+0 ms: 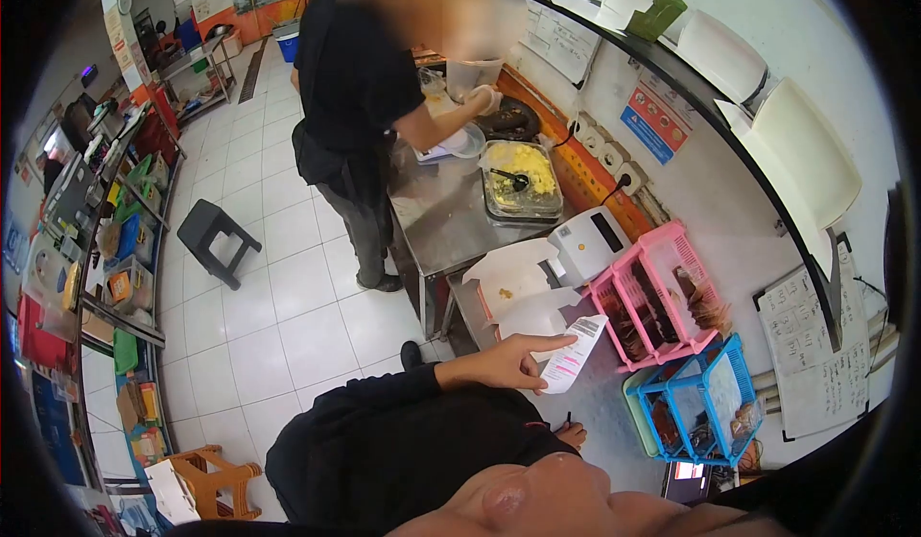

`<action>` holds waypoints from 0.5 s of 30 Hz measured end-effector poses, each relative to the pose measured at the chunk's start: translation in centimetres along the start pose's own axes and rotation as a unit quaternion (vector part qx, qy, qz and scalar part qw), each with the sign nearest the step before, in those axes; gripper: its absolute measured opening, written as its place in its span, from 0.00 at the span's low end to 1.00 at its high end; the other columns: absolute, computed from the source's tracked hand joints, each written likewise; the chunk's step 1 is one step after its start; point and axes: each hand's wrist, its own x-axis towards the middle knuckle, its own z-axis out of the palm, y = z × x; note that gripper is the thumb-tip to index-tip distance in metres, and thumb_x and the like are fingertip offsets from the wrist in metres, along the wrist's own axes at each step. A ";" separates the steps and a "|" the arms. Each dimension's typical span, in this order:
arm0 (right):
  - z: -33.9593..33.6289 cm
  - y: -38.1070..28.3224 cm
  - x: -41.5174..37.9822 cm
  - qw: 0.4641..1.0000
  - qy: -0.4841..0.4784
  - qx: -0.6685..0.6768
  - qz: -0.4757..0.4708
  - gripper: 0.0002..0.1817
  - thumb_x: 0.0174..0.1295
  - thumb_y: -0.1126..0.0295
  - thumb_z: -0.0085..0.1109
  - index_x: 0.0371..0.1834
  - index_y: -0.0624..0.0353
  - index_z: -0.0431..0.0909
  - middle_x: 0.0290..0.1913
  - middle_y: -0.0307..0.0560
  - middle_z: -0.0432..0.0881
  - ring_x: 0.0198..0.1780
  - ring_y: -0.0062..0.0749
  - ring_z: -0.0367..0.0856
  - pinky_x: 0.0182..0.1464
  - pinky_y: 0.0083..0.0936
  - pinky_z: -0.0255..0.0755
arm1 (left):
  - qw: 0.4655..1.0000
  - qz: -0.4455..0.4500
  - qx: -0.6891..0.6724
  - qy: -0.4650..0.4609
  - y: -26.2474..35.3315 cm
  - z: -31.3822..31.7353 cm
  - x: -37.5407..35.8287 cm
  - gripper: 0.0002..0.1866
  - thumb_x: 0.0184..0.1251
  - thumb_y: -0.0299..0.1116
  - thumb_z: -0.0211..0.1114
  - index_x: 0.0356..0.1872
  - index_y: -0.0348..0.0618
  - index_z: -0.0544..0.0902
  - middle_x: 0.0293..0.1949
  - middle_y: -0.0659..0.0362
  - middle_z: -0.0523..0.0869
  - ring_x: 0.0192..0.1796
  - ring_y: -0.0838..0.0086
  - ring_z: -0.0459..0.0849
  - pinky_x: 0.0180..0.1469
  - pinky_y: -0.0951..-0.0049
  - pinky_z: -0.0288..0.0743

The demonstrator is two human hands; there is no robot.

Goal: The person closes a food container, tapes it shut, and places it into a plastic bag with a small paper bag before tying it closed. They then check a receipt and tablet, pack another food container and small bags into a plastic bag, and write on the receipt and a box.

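My left hand [508,361] reaches out of a black sleeve and pinches a white paper slip [570,357] with printed text and pink marks. Below it, my right hand [573,434] shows only in part, its fingers closed round a thin black pen. Just beyond the slip lies an open white cardboard box [518,283] with an orange edge. A white device [590,246] stands behind this box. Farther back on the steel table [436,235], a clear tray [521,206] contains yellow food and a black utensil.
A co-worker in black [360,86] stands at the table, one gloved hand over it. Pink [660,292] and blue [696,403] racks hold packets at the right. A dark stool [219,239] and an orange stool [211,484] stand left. Loaded shelves line the far left.
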 end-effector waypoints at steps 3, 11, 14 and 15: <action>0.4 0.4 0.2 1.000 -0.004 0.005 -0.005 0.12 0.60 0.62 0.57 0.40 0.54 0.69 0.43 0.45 0.70 0.49 0.42 0.71 0.44 0.41 0.66 | 1.000 0.012 0.010 -0.002 -0.3 0.1 0.1 0.42 0.58 0.22 0.65 0.73 0.54 0.55 0.50 0.56 0.83 0.30 0.88 0.79 0.35 0.85 0.71; 0.1 0.3 0.3 1.000 -0.020 0.006 0.004 0.12 0.60 0.61 0.57 0.40 0.53 0.69 0.42 0.45 0.71 0.48 0.42 0.72 0.45 0.42 0.66 | 1.000 -0.003 0.003 0.008 -0.4 0.1 0.3 0.44 0.53 0.18 0.66 0.72 0.49 0.56 0.67 0.50 0.68 0.32 0.82 0.84 0.35 0.83 0.75; 0.1 0.6 0.3 1.000 -0.021 0.008 -0.011 0.12 0.60 0.61 0.57 0.40 0.53 0.69 0.42 0.45 0.71 0.48 0.42 0.72 0.44 0.43 0.66 | 1.000 -0.011 -0.014 0.007 -0.8 0.3 0.4 0.43 0.53 0.18 0.65 0.72 0.50 0.57 0.69 0.50 0.63 0.33 0.81 0.84 0.35 0.83 0.75; 0.1 0.6 0.5 1.000 -0.025 0.004 -0.015 0.11 0.60 0.62 0.57 0.40 0.53 0.69 0.42 0.45 0.71 0.47 0.43 0.72 0.44 0.43 0.66 | 1.000 -0.006 -0.011 0.012 -0.9 0.4 0.3 0.43 0.54 0.19 0.65 0.72 0.50 0.57 0.69 0.50 0.64 0.33 0.81 0.84 0.35 0.83 0.75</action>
